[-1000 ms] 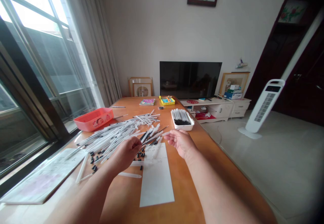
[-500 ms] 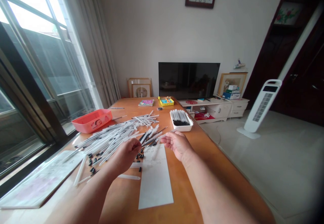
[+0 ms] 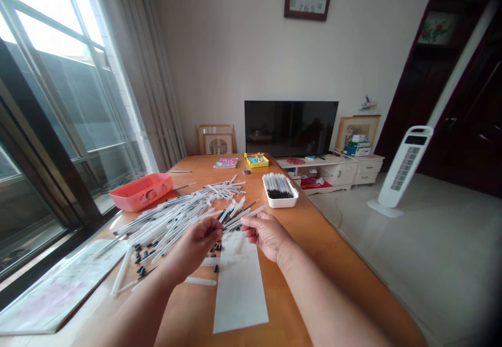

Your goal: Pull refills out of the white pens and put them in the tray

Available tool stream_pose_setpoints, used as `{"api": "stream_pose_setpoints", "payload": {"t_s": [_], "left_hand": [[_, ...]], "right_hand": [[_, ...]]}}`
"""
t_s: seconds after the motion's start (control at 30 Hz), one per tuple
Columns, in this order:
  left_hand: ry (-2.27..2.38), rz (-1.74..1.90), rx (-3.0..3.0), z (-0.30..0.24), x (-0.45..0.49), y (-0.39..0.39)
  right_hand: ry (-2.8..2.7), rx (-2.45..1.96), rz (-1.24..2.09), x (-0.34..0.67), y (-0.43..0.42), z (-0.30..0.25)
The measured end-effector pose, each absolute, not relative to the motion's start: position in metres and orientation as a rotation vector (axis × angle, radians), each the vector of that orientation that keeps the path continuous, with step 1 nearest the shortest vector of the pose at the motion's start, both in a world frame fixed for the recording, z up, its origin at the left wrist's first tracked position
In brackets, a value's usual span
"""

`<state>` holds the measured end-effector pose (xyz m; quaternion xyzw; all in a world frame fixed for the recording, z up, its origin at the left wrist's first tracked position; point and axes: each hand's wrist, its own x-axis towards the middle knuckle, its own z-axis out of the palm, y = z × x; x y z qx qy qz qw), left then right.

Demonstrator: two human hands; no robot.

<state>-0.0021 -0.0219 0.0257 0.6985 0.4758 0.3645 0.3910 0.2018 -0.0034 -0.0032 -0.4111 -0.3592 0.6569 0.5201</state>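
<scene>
My left hand (image 3: pixel 202 239) is closed in a pinch above the near end of a pile of pen parts; what its fingertips hold is too small to make out. Close by on the right, my right hand (image 3: pixel 266 236) grips a clear white pen barrel (image 3: pixel 258 211) that sticks out past its fingers, up and to the right. Beneath both hands lies a strip of white paper (image 3: pixel 241 289) with faint writing. Loose translucent barrels and thin dark refills (image 3: pixel 184 205) spread to the left, with small black caps (image 3: pixel 141 257) scattered nearer me.
A white tray (image 3: pixel 281 200) of pens with black ends stands beyond my right hand. At the left is a red plastic basket (image 3: pixel 143 195); nearer lies a booklet (image 3: pixel 58 289). A yellow box (image 3: pixel 257 161) and a colourful book (image 3: pixel 226 163) sit at the table's far end.
My right hand has moved left, toward my left hand, and its fingers have closed in more. The barrel in it now shows more clearly. The view has tilted up slightly.
</scene>
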Motion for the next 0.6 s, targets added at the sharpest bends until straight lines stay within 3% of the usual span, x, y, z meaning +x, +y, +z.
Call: {"api": "stream_pose_setpoints", "payload": {"t_s": [0.27, 0.6], "left_hand": [[1.078, 0.9, 1.588, 0.03, 0.002, -0.026], [1.24, 0.899, 1.594, 0.028, -0.012, -0.022]], "right_hand": [[-0.937, -0.951, 1.586, 0.192, -0.011, -0.003], [-0.754, -0.825, 1.605, 0.203, -0.011, 0.01]]}}
